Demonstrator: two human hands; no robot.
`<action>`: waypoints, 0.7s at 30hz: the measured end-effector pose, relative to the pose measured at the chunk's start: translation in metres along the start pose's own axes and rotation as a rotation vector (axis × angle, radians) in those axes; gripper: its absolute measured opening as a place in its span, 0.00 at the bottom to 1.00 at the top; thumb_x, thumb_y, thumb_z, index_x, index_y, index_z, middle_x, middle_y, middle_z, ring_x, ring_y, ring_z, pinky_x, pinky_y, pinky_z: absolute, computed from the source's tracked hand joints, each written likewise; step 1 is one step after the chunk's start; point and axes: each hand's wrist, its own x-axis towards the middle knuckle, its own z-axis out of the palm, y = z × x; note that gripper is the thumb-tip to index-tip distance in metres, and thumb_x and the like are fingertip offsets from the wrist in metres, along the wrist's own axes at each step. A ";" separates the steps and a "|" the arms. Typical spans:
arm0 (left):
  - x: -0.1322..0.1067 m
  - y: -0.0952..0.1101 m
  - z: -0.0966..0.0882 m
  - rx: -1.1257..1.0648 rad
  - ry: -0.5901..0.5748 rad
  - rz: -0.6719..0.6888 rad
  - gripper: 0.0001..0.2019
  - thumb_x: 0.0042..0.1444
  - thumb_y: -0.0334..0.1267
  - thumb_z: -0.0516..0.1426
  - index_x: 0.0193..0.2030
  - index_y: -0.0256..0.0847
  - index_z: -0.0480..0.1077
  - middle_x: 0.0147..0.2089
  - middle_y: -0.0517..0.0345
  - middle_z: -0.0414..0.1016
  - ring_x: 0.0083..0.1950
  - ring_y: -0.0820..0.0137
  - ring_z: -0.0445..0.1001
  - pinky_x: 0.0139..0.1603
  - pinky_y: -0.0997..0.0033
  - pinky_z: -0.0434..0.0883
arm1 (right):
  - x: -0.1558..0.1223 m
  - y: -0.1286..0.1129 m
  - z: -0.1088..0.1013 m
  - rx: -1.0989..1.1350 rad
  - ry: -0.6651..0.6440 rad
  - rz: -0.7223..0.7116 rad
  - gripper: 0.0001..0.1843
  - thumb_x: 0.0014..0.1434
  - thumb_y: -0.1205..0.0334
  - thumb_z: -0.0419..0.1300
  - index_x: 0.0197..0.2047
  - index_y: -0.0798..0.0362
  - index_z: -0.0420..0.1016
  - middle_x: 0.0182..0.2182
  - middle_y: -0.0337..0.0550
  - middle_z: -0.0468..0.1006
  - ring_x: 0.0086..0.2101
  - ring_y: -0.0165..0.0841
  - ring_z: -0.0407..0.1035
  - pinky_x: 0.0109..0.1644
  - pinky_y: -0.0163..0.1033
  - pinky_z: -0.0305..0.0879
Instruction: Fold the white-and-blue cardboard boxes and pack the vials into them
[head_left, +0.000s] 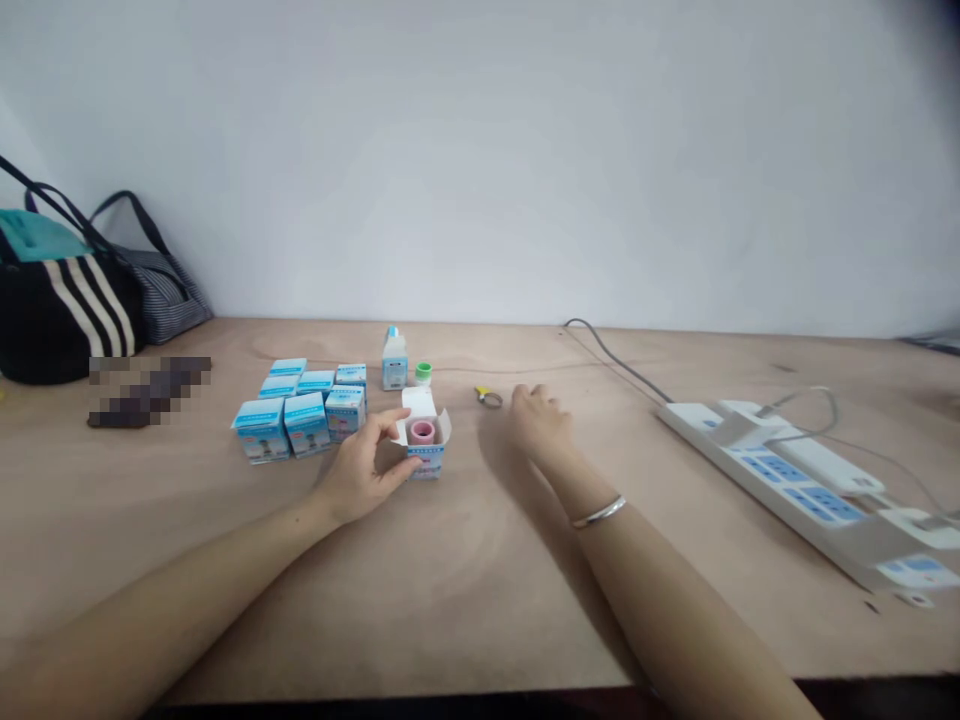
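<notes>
My left hand (pixel 365 468) is closed on a small blue-and-white carton (pixel 427 465), its thumb at the front and fingers at the left side. The carton stands upright with its top flaps raised, and a pink ring-shaped piece (pixel 422 432) shows inside. My right hand (pixel 538 425) is over the table, to the right of a metal hose clamp with a yellow tab (pixel 491 399). Its fingers are bent and blurred, with their undersides hidden. Behind the carton are a white container with a green rim (pixel 424 373) and another carton with raised flaps (pixel 394 368).
Several closed blue-and-white cartons (pixel 306 424) stand grouped to the left. A white power strip (pixel 787 480) with plugs and cables lies on the right. Dark bags (pixel 67 310) and a pixelated dark object (pixel 146 392) are at the far left. A white wall borders the table's back edge.
</notes>
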 end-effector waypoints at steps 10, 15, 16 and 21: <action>0.007 0.007 -0.004 0.032 -0.018 0.144 0.20 0.53 0.39 0.59 0.53 0.44 0.62 0.55 0.50 0.69 0.56 0.63 0.70 0.54 0.61 0.70 | 0.005 -0.014 -0.002 0.325 -0.033 -0.196 0.13 0.58 0.65 0.53 0.47 0.54 0.69 0.40 0.50 0.72 0.35 0.35 0.71 0.40 0.41 0.67; 0.010 0.010 -0.006 0.057 -0.058 0.165 0.15 0.55 0.37 0.58 0.50 0.44 0.67 0.56 0.50 0.68 0.56 0.63 0.70 0.57 0.60 0.69 | -0.022 -0.043 -0.031 1.246 -0.063 -0.545 0.15 0.58 0.55 0.57 0.47 0.49 0.65 0.43 0.45 0.71 0.32 0.29 0.69 0.36 0.38 0.69; 0.010 0.010 -0.006 0.052 -0.053 0.161 0.15 0.54 0.37 0.58 0.50 0.44 0.67 0.56 0.50 0.68 0.56 0.63 0.70 0.56 0.59 0.69 | -0.028 -0.048 -0.033 1.298 -0.100 -0.586 0.15 0.57 0.55 0.58 0.47 0.49 0.65 0.42 0.44 0.71 0.32 0.28 0.68 0.35 0.37 0.70; 0.009 0.011 -0.006 0.061 -0.041 0.155 0.16 0.53 0.37 0.59 0.50 0.44 0.67 0.56 0.49 0.68 0.56 0.62 0.70 0.56 0.58 0.69 | -0.048 -0.061 -0.028 1.310 -0.142 -0.675 0.12 0.58 0.57 0.59 0.45 0.49 0.68 0.41 0.43 0.69 0.32 0.28 0.69 0.36 0.39 0.72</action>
